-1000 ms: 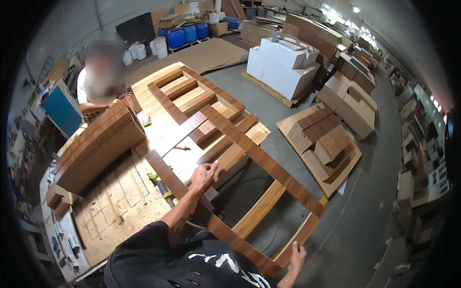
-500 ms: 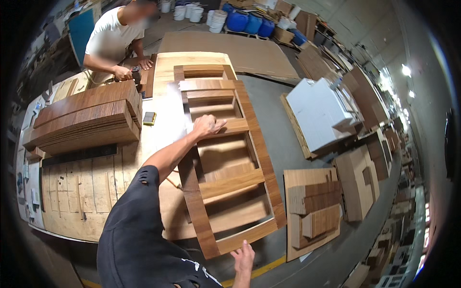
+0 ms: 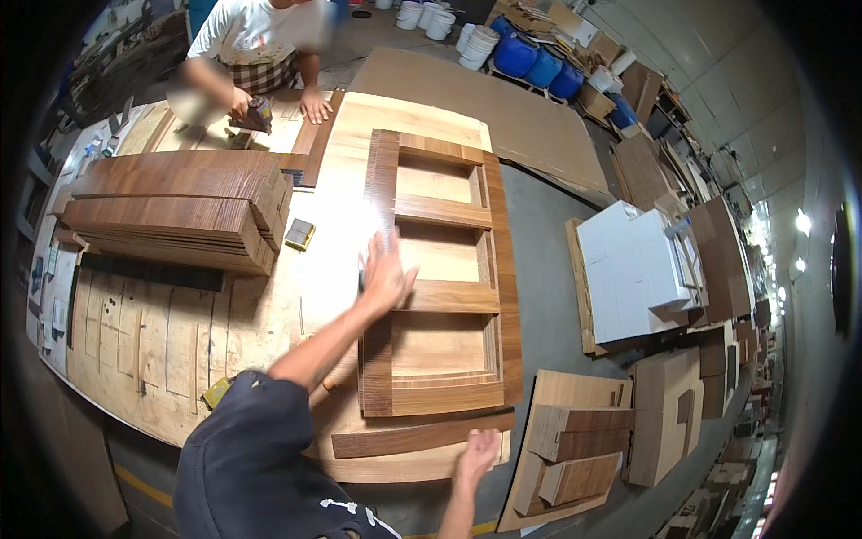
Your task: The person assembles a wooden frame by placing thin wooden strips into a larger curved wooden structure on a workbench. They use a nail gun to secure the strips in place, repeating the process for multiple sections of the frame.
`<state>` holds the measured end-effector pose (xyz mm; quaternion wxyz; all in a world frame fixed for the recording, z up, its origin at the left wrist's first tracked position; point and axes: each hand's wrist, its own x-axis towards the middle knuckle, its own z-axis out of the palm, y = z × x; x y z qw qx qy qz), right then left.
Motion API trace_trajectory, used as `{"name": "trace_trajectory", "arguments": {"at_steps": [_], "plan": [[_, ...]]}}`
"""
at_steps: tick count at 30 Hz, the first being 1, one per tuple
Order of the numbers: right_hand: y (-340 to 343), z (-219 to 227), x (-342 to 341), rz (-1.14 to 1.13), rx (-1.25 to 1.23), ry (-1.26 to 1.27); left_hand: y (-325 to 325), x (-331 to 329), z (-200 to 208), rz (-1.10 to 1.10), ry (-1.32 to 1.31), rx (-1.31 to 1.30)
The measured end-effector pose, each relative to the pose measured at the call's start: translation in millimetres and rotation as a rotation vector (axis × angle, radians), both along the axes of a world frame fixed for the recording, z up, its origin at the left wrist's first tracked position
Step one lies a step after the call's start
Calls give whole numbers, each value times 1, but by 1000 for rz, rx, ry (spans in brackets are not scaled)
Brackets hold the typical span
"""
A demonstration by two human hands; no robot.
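My left hand [image 3: 389, 274] lies with fingers spread on the dark left side piece of a ladder-like wooden frame [image 3: 507, 296], beside one of its crosspieces. The frame lies lengthwise on the pale worktable [image 3: 337, 171], its long sides running away from me. At its near end lies a loose brown wooden strip [image 3: 404, 437], crosswise and separate from the frame. My right hand [image 3: 479, 452] is at the strip's right end, near the table edge. Its fingers are curled in and overlap the strip's edge; whether they touch it is unclear.
A stack of brown boards [image 3: 171, 211] stands on the left. Beyond it a co-worker's hand [image 3: 241, 101] holds a power tool [image 3: 259, 115]. A yellow-and-black block [image 3: 300, 234] lies near the frame. White panels [image 3: 628, 269] and stacked wood pieces [image 3: 584, 440] stand on the right.
The frame, slanted and reaching over the near table edge before, now lies straighter and farther in. My left hand has flattened on its side piece; my right fingers have curled. The loose strip now shows.
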<state>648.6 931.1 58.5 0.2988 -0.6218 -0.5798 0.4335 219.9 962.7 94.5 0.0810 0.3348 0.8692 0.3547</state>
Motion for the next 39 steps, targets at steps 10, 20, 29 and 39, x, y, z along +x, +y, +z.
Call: {"name": "trace_trajectory", "arguments": {"at_steps": [10, 20, 29, 39], "plan": [[182, -20, -21, 360, 12, -426, -141, 206, -68, 218, -411, 19], [186, -22, -46, 354, 187, -403, -144, 201, -78, 358, -352, 185], [190, -26, -29, 309, 288, -459, -148, 200, -98, 260, -377, 225], [223, -45, -33, 397, 360, -545, -210, 215, -100, 10, -490, 329]]}}
